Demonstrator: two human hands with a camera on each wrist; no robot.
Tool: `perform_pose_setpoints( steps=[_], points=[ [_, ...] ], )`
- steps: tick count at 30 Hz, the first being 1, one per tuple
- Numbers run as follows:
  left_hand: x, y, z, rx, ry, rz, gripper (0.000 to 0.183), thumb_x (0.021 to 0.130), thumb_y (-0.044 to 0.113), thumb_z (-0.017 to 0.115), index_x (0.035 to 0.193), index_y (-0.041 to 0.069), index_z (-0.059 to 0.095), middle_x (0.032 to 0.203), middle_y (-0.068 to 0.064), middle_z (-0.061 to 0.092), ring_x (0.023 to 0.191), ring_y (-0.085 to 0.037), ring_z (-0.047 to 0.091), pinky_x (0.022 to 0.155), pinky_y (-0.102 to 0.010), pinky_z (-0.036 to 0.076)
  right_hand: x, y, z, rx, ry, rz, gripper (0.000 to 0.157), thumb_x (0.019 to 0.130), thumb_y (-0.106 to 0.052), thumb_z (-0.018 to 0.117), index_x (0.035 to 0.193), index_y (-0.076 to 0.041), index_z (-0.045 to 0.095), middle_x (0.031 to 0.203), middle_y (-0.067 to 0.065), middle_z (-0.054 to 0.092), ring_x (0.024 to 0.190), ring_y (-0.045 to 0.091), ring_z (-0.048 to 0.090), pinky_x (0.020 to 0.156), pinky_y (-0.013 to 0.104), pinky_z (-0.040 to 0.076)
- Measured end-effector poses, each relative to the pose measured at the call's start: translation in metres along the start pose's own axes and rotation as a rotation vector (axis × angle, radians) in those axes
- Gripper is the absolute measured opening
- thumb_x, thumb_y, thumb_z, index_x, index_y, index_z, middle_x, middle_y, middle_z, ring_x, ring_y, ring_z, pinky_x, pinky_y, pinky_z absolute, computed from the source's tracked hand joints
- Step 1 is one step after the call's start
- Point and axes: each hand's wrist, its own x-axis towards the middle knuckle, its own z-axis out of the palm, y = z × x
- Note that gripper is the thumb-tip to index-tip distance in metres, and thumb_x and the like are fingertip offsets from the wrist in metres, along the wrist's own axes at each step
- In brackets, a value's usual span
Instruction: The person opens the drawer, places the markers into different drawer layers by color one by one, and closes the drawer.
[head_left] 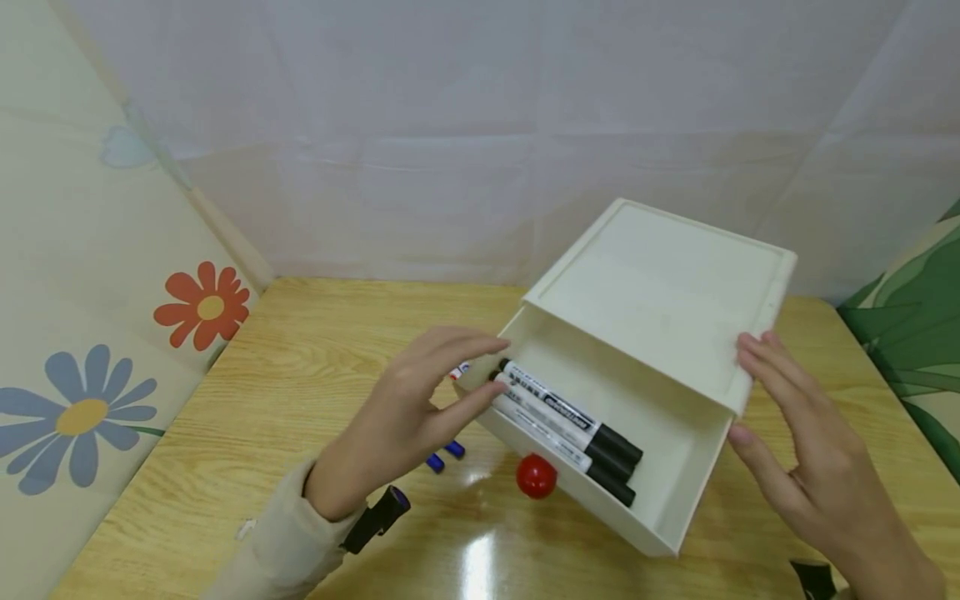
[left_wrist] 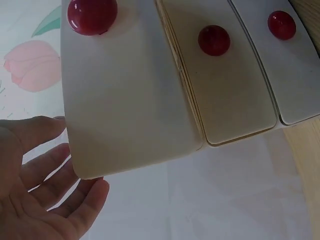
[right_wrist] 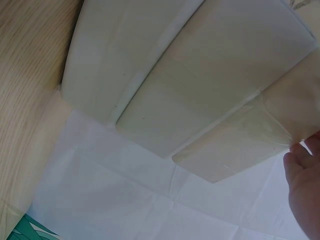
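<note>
A white drawer cabinet (head_left: pixel 667 283) stands turned on the table with its top drawer (head_left: pixel 675 475) pulled out. Several black-capped markers (head_left: pixel 562 412) lie side by side in that drawer. Its front bears a round red knob (head_left: pixel 536 476); the left wrist view shows two lower drawers with red knobs too. My left hand (head_left: pixel 408 408) is at the drawer's left front corner, fingers spread, thumb tip over the markers' ends; contact with them is unclear. My right hand (head_left: pixel 817 442) rests on the cabinet's right side, fingertips at the top edge and thumb lower down.
Blue-capped markers (head_left: pixel 445 457) lie on the wooden table (head_left: pixel 315 367), partly hidden behind my left hand and the drawer. A pale cloth wall (head_left: pixel 420 167) rises at the back. Flower-print cloth (head_left: pixel 82 250) hangs at the left, green leaf print (head_left: pixel 915 350) at the right.
</note>
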Motion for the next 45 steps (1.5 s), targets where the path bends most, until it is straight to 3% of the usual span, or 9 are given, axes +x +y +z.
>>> perform_pose_setpoints(
  steps=[7, 20, 33, 45],
  points=[
    [-0.009, 0.007, -0.004, -0.067, 0.094, -0.073, 0.042, 0.078, 0.012, 0.071, 0.118, 0.004, 0.058, 0.115, -0.008, 0.062, 0.108, -0.017, 0.055, 0.097, -0.029, 0.045, 0.007, -0.01, 0.0, -0.012, 0.012, -0.012, 0.065, 0.094, -0.043, 0.045, 0.121, 0.016, 0.047, 0.133, 0.025, 0.046, 0.135, 0.027, 0.034, 0.114, 0.022, 0.025],
    [-0.03, 0.025, 0.006, -0.029, 0.244, -0.114, 0.049, 0.075, 0.013, 0.074, 0.12, 0.004, 0.056, 0.114, -0.009, 0.059, 0.106, -0.019, 0.053, 0.093, -0.027, 0.044, 0.006, -0.005, 0.0, -0.001, 0.032, -0.029, 0.064, 0.093, -0.042, 0.047, 0.12, 0.016, 0.048, 0.131, 0.026, 0.047, 0.133, 0.031, 0.036, 0.113, 0.024, 0.026],
    [-0.042, 0.034, 0.025, -0.164, 0.227, -0.039, 0.044, 0.081, 0.015, 0.069, 0.115, -0.004, 0.05, 0.108, -0.013, 0.057, 0.1, -0.02, 0.055, 0.089, -0.024, 0.049, 0.003, -0.003, -0.001, 0.001, 0.014, -0.008, 0.064, 0.093, -0.042, 0.047, 0.122, 0.016, 0.047, 0.132, 0.026, 0.046, 0.133, 0.032, 0.035, 0.114, 0.023, 0.025],
    [-0.053, 0.037, 0.051, -0.278, 0.165, -0.037, 0.045, 0.079, 0.012, 0.071, 0.114, -0.004, 0.048, 0.108, -0.012, 0.055, 0.096, -0.019, 0.056, 0.085, -0.027, 0.053, 0.001, 0.001, -0.001, 0.004, 0.003, -0.007, 0.063, 0.093, -0.041, 0.047, 0.122, 0.015, 0.047, 0.133, 0.026, 0.045, 0.133, 0.034, 0.034, 0.114, 0.024, 0.025]
  ],
)
